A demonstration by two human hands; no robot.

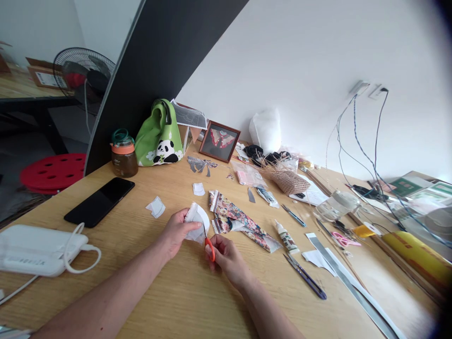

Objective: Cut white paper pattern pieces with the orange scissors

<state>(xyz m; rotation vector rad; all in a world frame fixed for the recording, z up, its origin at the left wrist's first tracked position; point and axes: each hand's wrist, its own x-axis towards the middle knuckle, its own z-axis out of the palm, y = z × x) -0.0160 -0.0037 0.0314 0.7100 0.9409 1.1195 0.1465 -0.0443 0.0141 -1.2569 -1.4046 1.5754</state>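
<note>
My left hand (175, 231) pinches a small white piece of paper or cloth (198, 217) with a curved outline, just above the table. My right hand (226, 258) has its fingers in the loops of a pair of scissors with orange handles (209, 249). The blades point up and away from me and meet the right side of the white piece. Behind my hands lies a folded strip of flowered fabric (237, 217). Two small white cut pieces lie nearby, one at the left (156, 206) and one farther back (198, 189).
At the left are a black phone (100, 201) and a white power bank (40, 249) with a cable. A glue bottle (286, 237), dark-handled snips (305, 277) and a steel ruler (353, 285) lie to the right. A green panda bag (160, 136) and a framed butterfly (219, 141) stand behind.
</note>
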